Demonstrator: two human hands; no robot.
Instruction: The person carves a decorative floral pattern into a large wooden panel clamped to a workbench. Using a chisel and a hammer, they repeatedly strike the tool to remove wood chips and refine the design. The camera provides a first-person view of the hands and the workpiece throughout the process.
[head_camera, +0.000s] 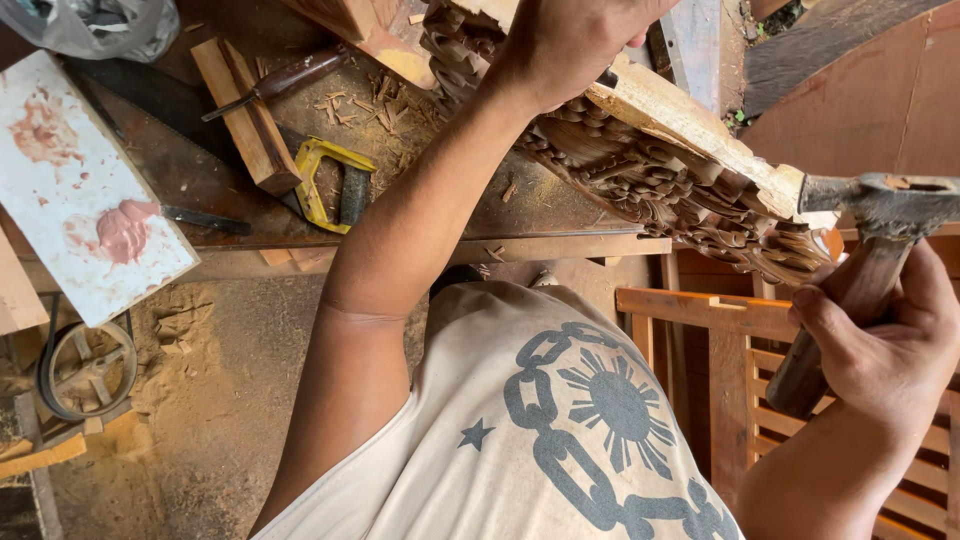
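A long carved wooden piece (650, 160) with ornate scroll and leaf relief lies slanted across the workbench (560, 225). My left hand (570, 45) is closed near its upper end, gripping a dark tool whose tip just shows beside the fingers. My right hand (890, 340) grips the wooden handle of a hammer (860, 240), whose worn metal head sits level with the carving's lower right end.
On the bench lie a yellow clamp (330, 180), a wooden block (245, 115), a chisel (275, 85), a handsaw blade and wood chips. A white board with pink smears (80, 190) leans at left. Sawdust covers the floor near a small wheel (85, 365). Slatted wooden furniture (730, 370) stands lower right.
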